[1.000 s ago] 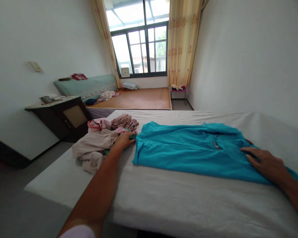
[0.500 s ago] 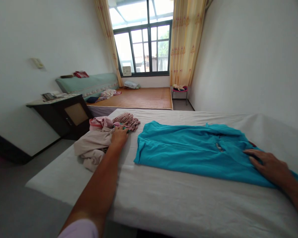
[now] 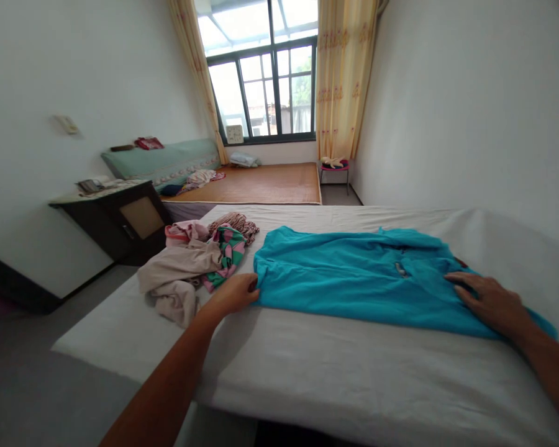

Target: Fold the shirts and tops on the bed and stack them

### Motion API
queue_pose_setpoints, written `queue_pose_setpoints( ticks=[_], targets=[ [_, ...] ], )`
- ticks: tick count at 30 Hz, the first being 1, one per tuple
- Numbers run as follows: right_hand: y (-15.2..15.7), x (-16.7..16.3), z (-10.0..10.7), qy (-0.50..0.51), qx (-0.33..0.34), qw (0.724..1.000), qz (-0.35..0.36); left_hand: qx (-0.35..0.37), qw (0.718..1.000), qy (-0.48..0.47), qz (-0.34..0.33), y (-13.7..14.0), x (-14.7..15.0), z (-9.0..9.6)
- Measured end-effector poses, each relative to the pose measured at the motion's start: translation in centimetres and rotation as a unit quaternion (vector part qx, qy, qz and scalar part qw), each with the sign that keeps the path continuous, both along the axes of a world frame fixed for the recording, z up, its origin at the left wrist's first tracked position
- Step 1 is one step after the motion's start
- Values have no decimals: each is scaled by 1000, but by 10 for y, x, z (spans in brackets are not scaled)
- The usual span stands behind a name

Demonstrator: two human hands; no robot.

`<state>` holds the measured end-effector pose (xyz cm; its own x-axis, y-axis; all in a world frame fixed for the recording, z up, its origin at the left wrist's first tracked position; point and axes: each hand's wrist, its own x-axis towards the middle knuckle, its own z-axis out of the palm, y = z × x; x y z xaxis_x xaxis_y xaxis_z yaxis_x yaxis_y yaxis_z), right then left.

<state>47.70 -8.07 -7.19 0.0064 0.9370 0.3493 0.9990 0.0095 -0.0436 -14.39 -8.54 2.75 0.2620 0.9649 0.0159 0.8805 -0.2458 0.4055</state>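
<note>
A turquoise shirt (image 3: 335,267) lies folded lengthwise on a white-sheeted surface (image 3: 335,372), its collar end to the right. My left hand (image 3: 236,293) is closed at the near left corner of the shirt, fingers pinched on its edge. On the right, my right hand (image 3: 491,304) rests with fingers spread on the shirt near the collar. Left of the shirt is a loose pile of clothes: a beige garment (image 3: 179,270), a pink one (image 3: 189,231), a green-and-pink patterned one (image 3: 228,248) and a reddish striped one (image 3: 245,225).
Beyond the sheeted surface stands a bed with a brown mat (image 3: 270,183) and a green headboard (image 3: 168,158). A dark cabinet (image 3: 125,217) is at the left, and a small red stool (image 3: 334,166) stands by the curtain (image 3: 340,81).
My left hand has left the clothes pile and come nearer and right to the shirt's corner, closing on it. The patterned garment is now uncovered. My right hand stays on the shirt.
</note>
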Motion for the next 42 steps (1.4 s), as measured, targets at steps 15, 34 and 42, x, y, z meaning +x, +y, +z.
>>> queue_pose_setpoints(
  ticks=[15, 34, 42],
  targets=[
    [-10, -12, 12, 10, 0, 1000, 11, 105, 994, 10, 40, -3, -19, 2],
    [-16, -22, 23, 74, 81, 994, 10, 173, 979, 109, 24, 49, 23, -14],
    [-50, 2, 41, 104, 44, 993, 20, 37, 969, 89, -229, 4, -7, 3]
  ],
)
